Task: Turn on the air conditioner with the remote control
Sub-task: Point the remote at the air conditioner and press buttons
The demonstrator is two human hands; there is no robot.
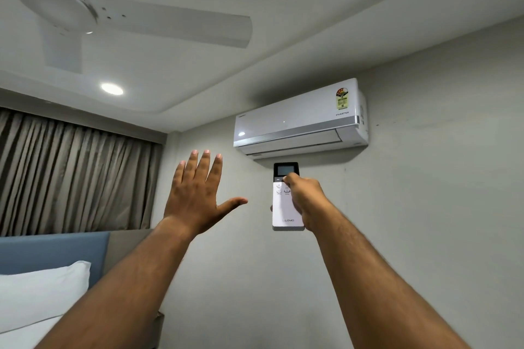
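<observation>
A white wall-mounted air conditioner (pixel 300 119) hangs high on the grey wall, its front flap closed. Just below it, my right hand (pixel 304 198) grips a white remote control (pixel 280 207) with a dark top and small screen, held upright and aimed at the unit. My thumb rests on the buttons under the screen. My left hand (pixel 195 195) is raised to the left of the remote, palm away from me, fingers spread, holding nothing.
A white ceiling fan (pixel 85 11) hangs at the upper left, near a lit recessed light (pixel 112 89). Brown curtains (pixel 71 176) cover the left wall. A blue headboard (pixel 54 252) and a white pillow (pixel 39 292) sit at the lower left.
</observation>
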